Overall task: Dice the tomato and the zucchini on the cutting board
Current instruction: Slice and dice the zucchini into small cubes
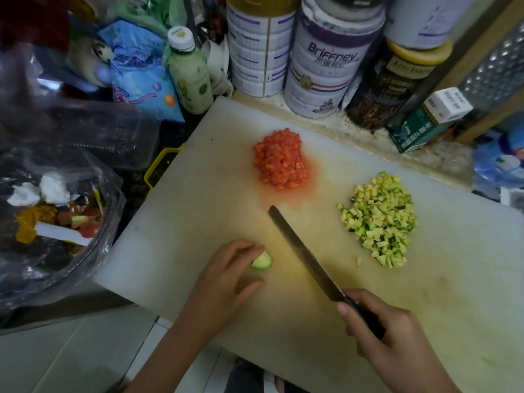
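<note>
Both my hands are over the near half of the white cutting board; my left hand comes in from the lower left with its fingers curled down over a zucchini end piece, holding it against the board, while the thumb stretches out along the board below it; my right hand is wrapped around the dark handle of a knife, fingers clenched on it; the long blade runs up and to the left, spine toward me, its tip near the edge of a pale red juice stain; whether the edge touches the board I cannot tell. The end piece lies just left of the blade, apart from it, green skin outward and pale flesh showing. The diced tomato sits in a wet red heap toward the far middle of the board; the diced zucchini forms a larger heap to the right, pale yellow-green cubes with dark skin; one stray cube lies just beside it. Off the board to the left, a clear bag of scraps; behind it, a bottle and large tins.
</note>
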### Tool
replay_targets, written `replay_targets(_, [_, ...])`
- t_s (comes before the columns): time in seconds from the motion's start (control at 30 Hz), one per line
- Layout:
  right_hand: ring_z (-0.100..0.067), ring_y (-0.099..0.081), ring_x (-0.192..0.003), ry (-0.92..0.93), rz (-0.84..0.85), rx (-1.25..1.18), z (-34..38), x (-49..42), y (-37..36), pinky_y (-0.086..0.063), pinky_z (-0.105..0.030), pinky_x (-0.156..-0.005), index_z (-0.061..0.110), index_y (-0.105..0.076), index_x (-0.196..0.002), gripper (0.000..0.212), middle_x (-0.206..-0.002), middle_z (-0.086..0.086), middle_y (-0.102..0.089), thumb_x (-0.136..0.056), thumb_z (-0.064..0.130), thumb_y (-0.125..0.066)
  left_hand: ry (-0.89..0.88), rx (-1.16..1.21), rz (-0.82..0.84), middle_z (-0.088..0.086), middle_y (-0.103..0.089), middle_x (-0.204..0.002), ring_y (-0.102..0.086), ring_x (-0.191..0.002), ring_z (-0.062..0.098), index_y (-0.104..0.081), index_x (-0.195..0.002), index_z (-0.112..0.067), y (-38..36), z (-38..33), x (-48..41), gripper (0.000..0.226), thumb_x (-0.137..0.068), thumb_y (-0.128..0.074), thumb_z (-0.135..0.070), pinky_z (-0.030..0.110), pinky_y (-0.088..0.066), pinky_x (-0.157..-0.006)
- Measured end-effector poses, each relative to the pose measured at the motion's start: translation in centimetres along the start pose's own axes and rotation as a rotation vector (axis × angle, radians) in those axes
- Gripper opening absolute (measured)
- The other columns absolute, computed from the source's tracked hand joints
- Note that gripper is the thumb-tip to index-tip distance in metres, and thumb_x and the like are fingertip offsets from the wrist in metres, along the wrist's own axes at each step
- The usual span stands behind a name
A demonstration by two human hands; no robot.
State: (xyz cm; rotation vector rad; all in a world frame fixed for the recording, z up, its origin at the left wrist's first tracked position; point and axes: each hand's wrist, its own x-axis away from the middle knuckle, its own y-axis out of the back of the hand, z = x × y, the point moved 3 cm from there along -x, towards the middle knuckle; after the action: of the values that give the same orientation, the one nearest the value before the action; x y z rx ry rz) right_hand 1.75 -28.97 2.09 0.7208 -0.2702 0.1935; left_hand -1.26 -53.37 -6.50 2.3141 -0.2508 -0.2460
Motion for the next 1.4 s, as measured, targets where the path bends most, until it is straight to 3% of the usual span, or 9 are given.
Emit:
replay_targets(0.17, [-0.011, -0.057, -0.044, -0.073, 0.016, -0.111, -0.1, 0.4, -2.1, -0.05, -0.026, -0.053, 0.048, -0.059, -0.09, 0.027, -0.063, 0.001, -0.064, -0.074, 0.065, -0.045, -0.047, -0.011, -0.053, -0.004, -0.062, -0.117, -0.053, -0.109, 0.005, -0.067, -0.121, -0.013, -0.1, 0.7, -0.9, 0.039, -0.09, -0.055, -0.033, 0.009, -0.036, -0.098])
replay_targets(0.4, [-0.022, -0.056, -0.042, -0.08, 0.001, -0.19, 0.6, 0.2, -3.6, -0.045, -0.022, -0.048, 0.042, -0.061, -0.08, 0.011, -0.06, -0.006, -0.061, -0.079, 0.046, -0.051, -0.049, 0.007, -0.161, -0.002, -0.069, -0.107, -0.058, -0.099, 0.007, -0.071, -0.116, -0.01, -0.8, 0.3, -0.7, 0.036, -0.09, -0.056, -0.029, 0.02, -0.048, -0.086])
replay_targets(0.53, [-0.01, -0.054, -0.043, 0.048, -0.047, -0.038, 0.8, 0.4, -3.6, -0.045, -0.021, -0.049, 0.047, -0.056, -0.091, 0.018, -0.056, 0.007, -0.059, -0.088, 0.06, -0.043, -0.028, 0.071, -0.197, -0.003, -0.069, -0.11, -0.058, -0.102, 0.006, -0.07, -0.118, -0.01, -0.9, 0.4, -0.5, 0.036, -0.089, -0.059, -0.03, 0.015, -0.045, -0.092])
replay_targets(0.67, [-0.004, -0.053, -0.047, 0.139, -0.085, 0.038, 1.2, 0.9, -3.8, -0.036, -0.008, -0.049, 0.045, -0.053, -0.108, 0.031, -0.056, 0.013, -0.054, -0.089, 0.061, -0.035, -0.038, 0.122, -0.242, -0.004, -0.068, -0.112, -0.058, -0.105, 0.006, -0.07, -0.116, -0.01, -1.1, 0.5, 0.0, 0.034, -0.09, -0.061, -0.03, 0.013, -0.042, -0.097])
replay_targets(0.87, [0.01, -0.043, -0.052, 0.189, -0.117, 0.149, 1.3, 1.2, -5.3, -0.032, 0.0, -0.053, 0.037, -0.055, -0.113, 0.034, -0.061, 0.028, -0.044, -0.097, 0.054, -0.03, -0.022, 0.103, -0.295, -0.001, -0.07, -0.106, -0.06, -0.1, 0.007, -0.073, -0.109, -0.008, -1.5, 0.3, -0.1, 0.028, -0.09, -0.061, -0.024, 0.012, -0.044, -0.093])
replay_targets(1.07, [-0.01, -0.045, -0.044, 0.235, -0.17, 0.321, 1.2, 0.9, -6.1, -0.034, -0.018, -0.042, 0.029, -0.053, -0.111, 0.034, -0.061, 0.013, -0.046, -0.1, 0.046, -0.026, -0.023, 0.113, -0.317, -0.001, -0.071, -0.101, -0.062, -0.096, 0.01, -0.075, -0.1, -0.006, -1.5, 0.2, -0.1, 0.02, -0.089, -0.065, -0.019, 0.018, -0.048, -0.09])
replay_targets(1.17, [-0.014, -0.043, -0.042, 0.23, -0.153, 0.344, 1.4, 1.0, -6.3, -0.031, -0.018, -0.04, 0.026, -0.053, -0.11, 0.036, -0.057, 0.008, -0.049, -0.101, 0.044, -0.024, -0.024, 0.121, -0.321, 0.001, -0.072, -0.101, -0.063, -0.095, 0.011, -0.076, -0.099, -0.005, -1.4, 0.2, -0.1, 0.02, -0.088, -0.065, -0.017, 0.018, -0.049, -0.089])
replay_targets(1.3, [-0.016, -0.039, -0.035, 0.22, -0.119, 0.406, 2.0, 0.8, -6.3, -0.026, -0.021, -0.035, 0.024, -0.05, -0.104, 0.038, -0.053, 0.013, -0.026, -0.101, 0.045, -0.019, -0.025, 0.121, -0.328, 0.002, -0.072, -0.099, -0.064, -0.093, 0.012, -0.076, -0.097, -0.003, -1.4, 0.2, -0.2, 0.017, -0.085, -0.069, -0.013, 0.019, -0.05, -0.086])
replay_targets(1.4, [-0.018, -0.039, -0.028, 0.196, -0.057, 0.504, 2.0, 0.3, -7.0, -0.02, -0.022, -0.034, 0.02, -0.046, -0.096, 0.039, -0.042, 0.006, -0.033, -0.102, 0.043, -0.016, -0.032, 0.116, -0.326, 0.003, -0.073, -0.097, -0.064, -0.091, 0.013, -0.077, -0.094, -0.003, -1.4, 0.3, -0.3, 0.013, -0.083, -0.073, -0.01, 0.021, -0.051, -0.084])
